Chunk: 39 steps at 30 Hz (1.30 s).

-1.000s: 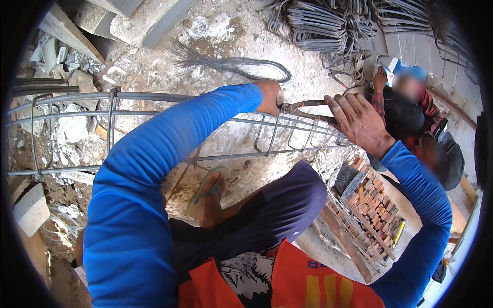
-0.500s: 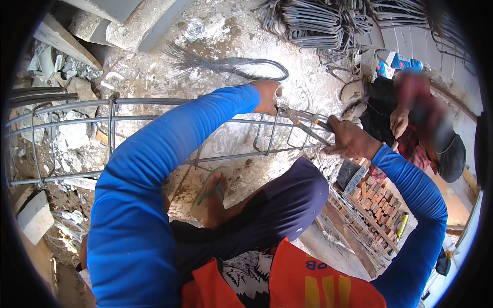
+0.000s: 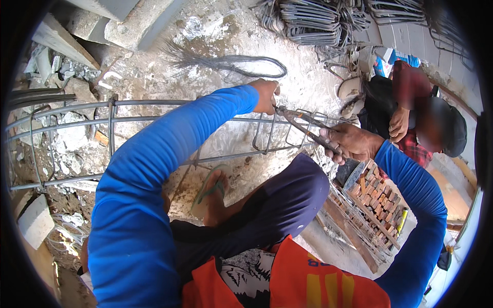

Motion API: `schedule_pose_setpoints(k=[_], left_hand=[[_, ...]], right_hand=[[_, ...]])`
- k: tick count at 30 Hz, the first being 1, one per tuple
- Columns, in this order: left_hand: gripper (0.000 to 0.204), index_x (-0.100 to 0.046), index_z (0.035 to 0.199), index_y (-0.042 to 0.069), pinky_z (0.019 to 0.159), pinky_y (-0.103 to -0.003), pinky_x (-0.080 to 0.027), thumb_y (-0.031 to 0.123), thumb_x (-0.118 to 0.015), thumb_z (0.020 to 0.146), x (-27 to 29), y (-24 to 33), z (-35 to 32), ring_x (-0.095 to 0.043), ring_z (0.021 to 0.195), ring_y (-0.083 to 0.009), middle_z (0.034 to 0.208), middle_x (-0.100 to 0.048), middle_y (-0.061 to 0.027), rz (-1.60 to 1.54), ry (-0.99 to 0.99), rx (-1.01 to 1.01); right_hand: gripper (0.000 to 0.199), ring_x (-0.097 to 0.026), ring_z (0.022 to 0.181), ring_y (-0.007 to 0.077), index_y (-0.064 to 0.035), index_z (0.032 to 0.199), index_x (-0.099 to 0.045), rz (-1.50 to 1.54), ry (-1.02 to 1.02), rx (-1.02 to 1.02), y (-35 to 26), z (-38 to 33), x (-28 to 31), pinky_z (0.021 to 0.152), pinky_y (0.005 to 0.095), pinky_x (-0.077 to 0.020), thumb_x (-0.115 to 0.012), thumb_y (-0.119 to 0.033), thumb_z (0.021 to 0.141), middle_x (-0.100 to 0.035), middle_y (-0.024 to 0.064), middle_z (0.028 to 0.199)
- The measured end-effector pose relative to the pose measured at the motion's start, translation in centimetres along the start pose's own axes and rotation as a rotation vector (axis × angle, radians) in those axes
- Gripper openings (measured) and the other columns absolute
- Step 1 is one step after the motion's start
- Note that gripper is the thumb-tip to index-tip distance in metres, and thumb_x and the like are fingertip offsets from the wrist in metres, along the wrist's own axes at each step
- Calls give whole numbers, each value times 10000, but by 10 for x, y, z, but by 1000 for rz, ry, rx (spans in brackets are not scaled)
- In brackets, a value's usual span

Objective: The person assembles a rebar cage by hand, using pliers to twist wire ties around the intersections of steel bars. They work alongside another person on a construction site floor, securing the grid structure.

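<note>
A long rebar cage (image 3: 138,119) of grey bars and bent stirrups runs across in front of me. My left hand (image 3: 266,96) is closed at its top bar, the fingers curled down and partly hidden. Just right of those fingertips is the jaw end of a pair of steel pincers (image 3: 299,124), at a joint between bar and stirrup. My right hand (image 3: 354,142) grips the pincers' handles, which stand apart, with the thumb on one and the fingers around the other. Any tie wire at the jaws is too small to make out.
A looped bundle of thin wire (image 3: 246,61) lies beyond the cage. Bent stirrups (image 3: 310,23) are heaped at the far right. A co-worker (image 3: 411,110) squats close on the right, near stacked bricks (image 3: 377,197). Concrete blocks (image 3: 138,25) and rubble (image 3: 72,128) lie left.
My right hand has rolled and its grip on the pincers has shifted, with the handles now lower and more spread. The left hand stays at the joint. The co-worker's head has moved.
</note>
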<state>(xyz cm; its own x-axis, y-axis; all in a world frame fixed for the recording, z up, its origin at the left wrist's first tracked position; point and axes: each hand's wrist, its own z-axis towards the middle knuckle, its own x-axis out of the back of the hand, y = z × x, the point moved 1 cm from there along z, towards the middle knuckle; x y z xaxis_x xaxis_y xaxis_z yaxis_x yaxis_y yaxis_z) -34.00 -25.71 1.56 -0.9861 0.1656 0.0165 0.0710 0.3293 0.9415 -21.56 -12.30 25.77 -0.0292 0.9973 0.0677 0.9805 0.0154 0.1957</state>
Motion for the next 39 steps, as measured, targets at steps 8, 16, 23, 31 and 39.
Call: schedule_pose_setpoints(k=[8,16,23,31,39], left_hand=[[638,-504,1309,21,970,-390,-504,152,-780,749,10,5,-2,-657,1130,-304,1151,-731,-139,38,-5,21],[702,-458,1361,20,995,-384,-493,150,-790,757,11,3,1,-647,1157,-297,1193,-711,-153,46,-7,-3],[707,-446,1360,8,944,-378,-533,129,-793,756,6,4,6,-686,1079,-288,1180,-700,-208,43,-8,-44],[650,-489,1329,17,926,-364,-540,119,-779,757,8,11,3,-688,1064,-269,1175,-695,-191,58,-28,-65],[589,-542,1315,56,924,-348,-541,122,-761,773,7,10,5,-690,1046,-237,1147,-699,-179,87,-31,-66]], right_hand=[[615,-651,964,382,11,1156,-471,-1229,421,290,-33,-4,14,811,466,-505,-790,-313,742,-656,174,971],[421,-668,734,288,-31,1214,-519,-1301,611,688,-42,-15,21,702,414,-524,-647,-339,958,-677,164,918],[553,-652,568,166,53,1265,-517,131,-11,142,23,9,34,473,292,-561,-578,-437,1014,-676,170,840],[747,-704,798,341,29,1354,-450,-875,459,580,29,6,-3,768,483,-534,-756,-446,865,-682,187,854],[503,-626,1039,332,6,1265,-563,-1603,985,908,1,-7,27,912,448,-509,-641,-351,920,-585,156,1106]])
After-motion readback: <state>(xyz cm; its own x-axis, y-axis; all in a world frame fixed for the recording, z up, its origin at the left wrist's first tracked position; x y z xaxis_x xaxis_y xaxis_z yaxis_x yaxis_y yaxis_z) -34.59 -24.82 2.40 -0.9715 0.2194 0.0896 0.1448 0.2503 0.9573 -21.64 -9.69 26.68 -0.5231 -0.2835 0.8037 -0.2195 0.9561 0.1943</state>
